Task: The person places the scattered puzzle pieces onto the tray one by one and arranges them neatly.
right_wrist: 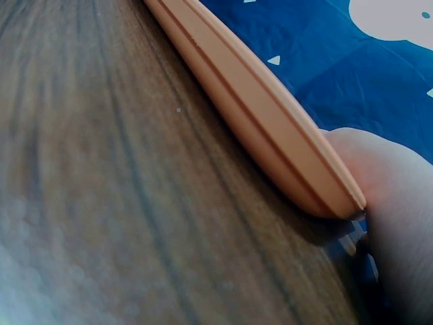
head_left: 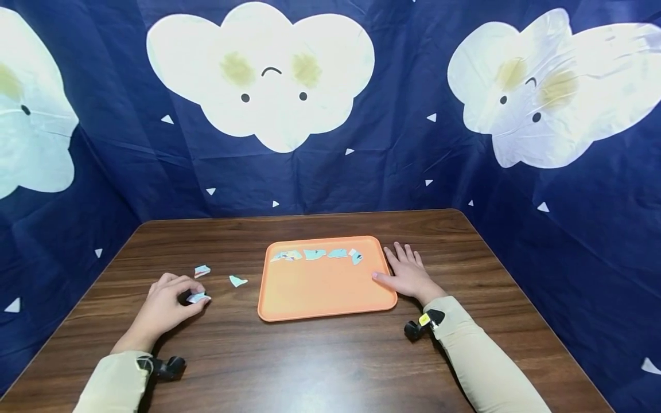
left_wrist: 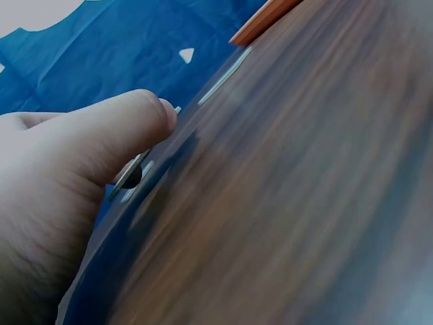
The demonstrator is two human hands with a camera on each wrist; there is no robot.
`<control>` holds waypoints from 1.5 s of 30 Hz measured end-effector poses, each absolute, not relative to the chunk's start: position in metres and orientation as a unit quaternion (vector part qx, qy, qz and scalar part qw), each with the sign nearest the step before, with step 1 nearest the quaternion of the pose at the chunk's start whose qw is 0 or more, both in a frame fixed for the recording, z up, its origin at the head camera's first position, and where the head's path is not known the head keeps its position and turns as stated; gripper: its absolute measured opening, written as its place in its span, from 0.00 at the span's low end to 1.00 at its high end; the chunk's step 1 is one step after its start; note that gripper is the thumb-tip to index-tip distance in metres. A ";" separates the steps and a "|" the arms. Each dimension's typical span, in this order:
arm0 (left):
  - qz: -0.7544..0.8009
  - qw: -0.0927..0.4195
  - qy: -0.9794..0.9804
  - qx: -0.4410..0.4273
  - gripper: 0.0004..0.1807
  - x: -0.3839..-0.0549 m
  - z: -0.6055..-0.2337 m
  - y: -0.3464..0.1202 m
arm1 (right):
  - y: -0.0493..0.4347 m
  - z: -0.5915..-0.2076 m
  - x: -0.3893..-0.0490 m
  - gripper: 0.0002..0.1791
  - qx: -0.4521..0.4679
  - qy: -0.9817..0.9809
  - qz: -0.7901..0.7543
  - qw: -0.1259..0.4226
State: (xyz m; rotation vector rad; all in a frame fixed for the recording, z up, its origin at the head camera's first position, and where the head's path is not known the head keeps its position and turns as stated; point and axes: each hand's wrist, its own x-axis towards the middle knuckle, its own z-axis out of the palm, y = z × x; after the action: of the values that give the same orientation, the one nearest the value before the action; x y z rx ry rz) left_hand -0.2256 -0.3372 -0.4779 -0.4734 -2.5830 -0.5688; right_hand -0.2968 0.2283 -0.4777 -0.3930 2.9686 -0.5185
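Note:
In the head view my left hand (head_left: 167, 304) pinches a pale blue, irregular flat piece (head_left: 198, 297) between thumb and fingers, low over the table's left side. From the left wrist the piece (left_wrist: 128, 177) shows edge-on and tilted behind the thumb, its far part hidden. Beyond that hand lies a white-and-blue piece with some red (head_left: 202, 271); a light blue piece (head_left: 237, 281) is to its right. My right hand (head_left: 410, 276) spreads its straight fingers beside the orange tray (head_left: 325, 292), with the thumb resting on the tray's right rim.
Along the tray's far side lie several irregular pieces in a row, among them a multicoloured one (head_left: 287, 256) and a light blue one (head_left: 338, 253). The brown wooden table (head_left: 310, 367) meets a dark blue curtain (head_left: 310, 183) with cloud prints at the back and sides.

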 end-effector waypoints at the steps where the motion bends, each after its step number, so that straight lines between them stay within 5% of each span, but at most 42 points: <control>1: -0.208 0.226 -0.936 -0.173 0.13 -0.227 -0.478 -0.334 | 0.228 -0.478 -0.297 0.55 -0.129 0.976 -0.170 0.051; 45: -0.297 0.204 -0.895 -0.262 0.12 -0.280 -0.472 -0.214 | 0.231 -0.480 -0.298 0.55 -0.137 0.974 -0.175 0.043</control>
State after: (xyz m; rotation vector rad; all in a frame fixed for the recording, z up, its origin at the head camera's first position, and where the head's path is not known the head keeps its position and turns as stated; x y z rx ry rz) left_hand -0.2796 -0.2137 -0.4720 -0.7317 -2.4984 -0.8274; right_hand -0.2980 0.2306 -0.4803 -0.4196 2.9790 -0.5341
